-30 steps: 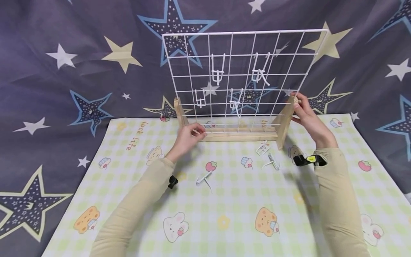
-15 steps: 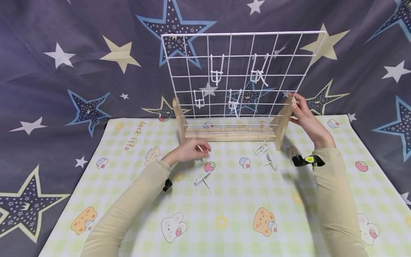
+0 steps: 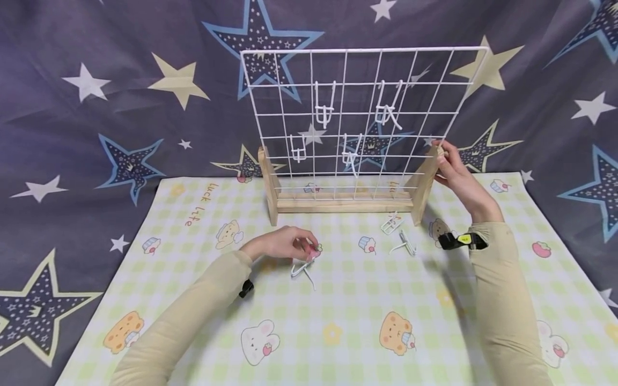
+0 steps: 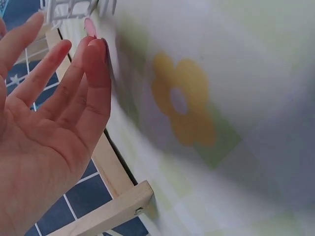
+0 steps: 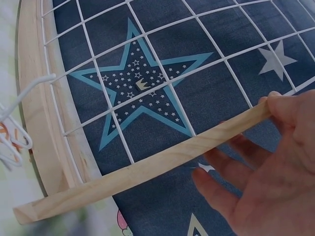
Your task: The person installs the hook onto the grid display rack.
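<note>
In the head view a white wire grid panel (image 3: 362,50) stands in a wooden base, with several white wire hooks (image 3: 324,114) hung on it. My right hand (image 3: 464,182) holds the top of the base's right wooden upright (image 3: 425,185); the right wrist view has the thumb at the upright's end (image 5: 147,170) and the fingers on its far side. My left hand (image 3: 285,244) is low over the tablecloth, fingertips right by a loose white wire hook (image 3: 300,270). In the left wrist view its fingers are loosely bent, with white wire (image 4: 74,9) just beyond them.
Two more loose wire hooks, one (image 3: 391,224) near the base and another (image 3: 406,244) in front of it, lie toward the right upright. A checked tablecloth (image 3: 203,343) covers the table. Behind hangs a dark curtain (image 3: 43,128) with stars.
My left hand has left the base's lower left part and come forward and down to the loose hook. The right hand stays on the upright.
</note>
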A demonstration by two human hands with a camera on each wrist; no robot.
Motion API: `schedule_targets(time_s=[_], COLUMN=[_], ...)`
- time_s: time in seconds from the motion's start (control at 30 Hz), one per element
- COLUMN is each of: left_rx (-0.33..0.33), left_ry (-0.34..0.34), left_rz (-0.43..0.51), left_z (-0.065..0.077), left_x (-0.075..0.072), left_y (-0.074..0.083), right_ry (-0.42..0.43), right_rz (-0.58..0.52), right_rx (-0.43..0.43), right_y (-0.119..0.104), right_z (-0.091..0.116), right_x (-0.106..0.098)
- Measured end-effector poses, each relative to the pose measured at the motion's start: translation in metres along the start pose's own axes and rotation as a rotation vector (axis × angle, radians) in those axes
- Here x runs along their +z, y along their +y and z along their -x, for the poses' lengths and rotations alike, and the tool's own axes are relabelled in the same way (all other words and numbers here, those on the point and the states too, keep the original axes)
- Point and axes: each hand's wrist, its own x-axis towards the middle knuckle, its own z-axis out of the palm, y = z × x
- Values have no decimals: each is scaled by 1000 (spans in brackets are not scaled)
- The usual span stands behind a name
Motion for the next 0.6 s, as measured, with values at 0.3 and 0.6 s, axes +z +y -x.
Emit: schedule_targets(time_s=[0.3,0.6], left_rx=[0,-20], left_ry=[23,61], left_rz=[-22,42], left_z=[-1,-1], left_x=[12,17], left_y=[-1,-11], right_ry=[-5,-30], right_rz=[-10,16], right_rx=[12,-20], right_y=[0,2], right_z=[-1,0], right_x=[0,-4])
